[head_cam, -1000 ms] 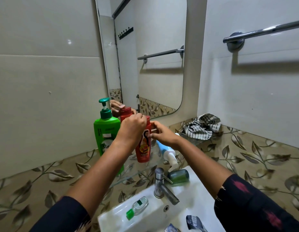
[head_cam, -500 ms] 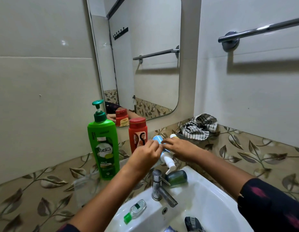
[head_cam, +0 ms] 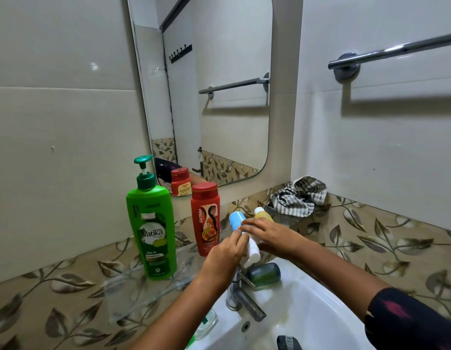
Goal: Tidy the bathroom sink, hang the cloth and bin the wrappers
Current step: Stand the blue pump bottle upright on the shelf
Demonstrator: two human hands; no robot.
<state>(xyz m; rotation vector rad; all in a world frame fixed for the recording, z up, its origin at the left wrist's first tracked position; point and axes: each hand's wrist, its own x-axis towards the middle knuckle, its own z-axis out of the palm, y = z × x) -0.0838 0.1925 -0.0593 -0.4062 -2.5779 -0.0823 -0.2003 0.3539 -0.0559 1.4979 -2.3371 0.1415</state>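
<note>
both hands are seen at lower centre of the frame, closed on a blue-and-white tube [head_cam: 244,236] that lies tilted over the tap [head_cam: 240,298]. the left hand [head_cam: 225,253] is pinched on the tube's middle; the right hand [head_cam: 268,234] is laid over its far side, its grip partly hidden. compared with the earlier frames, the red bottle [head_cam: 206,218] has been released and stands upright beside the green pump bottle [head_cam: 152,231] on the glass shelf [head_cam: 143,286]. the striped cloth [head_cam: 298,195] remains bunched at centre right, below the towel rail [head_cam: 396,50]. a dark wrapper [head_cam: 287,342] lies in the sink [head_cam: 307,306].
</note>
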